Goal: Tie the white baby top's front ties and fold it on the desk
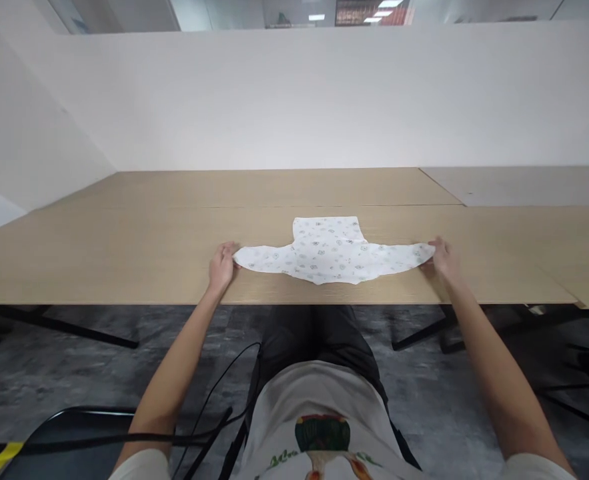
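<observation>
A small white long-sleeved baby shirt with a fine grey print lies spread on the wooden table, its body pointing toward the wall and both sleeves stretched sideways. The end of the left sleeve is pinched between the fingers of my left hand. At the opposite side, my right hand grips the cuff of the right sleeve. The sleeves look pulled fairly straight. My fingertips are partly hidden under and behind the cuffs.
A white partition wall rises behind the table, with glass above it. The table's front edge runs just before my body. Below, a black chair and black cables are at the lower left; dark metal table legs stand underneath.
</observation>
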{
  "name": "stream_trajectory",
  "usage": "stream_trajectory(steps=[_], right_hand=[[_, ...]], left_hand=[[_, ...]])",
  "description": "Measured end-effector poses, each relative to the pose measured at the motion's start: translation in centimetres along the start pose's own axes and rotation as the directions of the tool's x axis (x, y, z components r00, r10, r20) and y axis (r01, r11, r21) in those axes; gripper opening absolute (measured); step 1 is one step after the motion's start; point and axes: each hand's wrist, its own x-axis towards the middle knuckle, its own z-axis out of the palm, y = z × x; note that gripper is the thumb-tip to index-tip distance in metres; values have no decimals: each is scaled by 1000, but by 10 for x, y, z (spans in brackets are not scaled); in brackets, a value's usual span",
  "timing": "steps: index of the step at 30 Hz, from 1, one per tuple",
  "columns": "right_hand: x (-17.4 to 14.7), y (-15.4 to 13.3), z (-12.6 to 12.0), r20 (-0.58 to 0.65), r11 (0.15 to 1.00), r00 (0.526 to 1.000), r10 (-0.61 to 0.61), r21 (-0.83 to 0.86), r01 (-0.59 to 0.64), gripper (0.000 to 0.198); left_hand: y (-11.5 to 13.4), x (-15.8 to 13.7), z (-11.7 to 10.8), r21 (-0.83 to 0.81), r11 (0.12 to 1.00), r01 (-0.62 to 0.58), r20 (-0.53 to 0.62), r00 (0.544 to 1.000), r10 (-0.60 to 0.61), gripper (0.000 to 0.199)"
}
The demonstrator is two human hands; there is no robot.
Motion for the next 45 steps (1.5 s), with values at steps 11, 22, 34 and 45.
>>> stream_trajectory(steps=[11,22,34,45], right_hand=[[-74,-77,76,187,765,809,-558,-262,588,35],[-134,-91,150,520,362,732,-440,-643,675,49],[-162,-82,184,301,489,628,-718,-424,762,46],[-337,1,175,248,371,302,-920,307,877,45]], left_hand=[[-12,4,2,65,993,-95,95,991,89,49],[-14,2,2,91,984,-155,96,985,146,47],[-12,0,3,190,961,-201,118,976,181,44],[84,-24,54,-114,930,-349,81,930,359,31]])
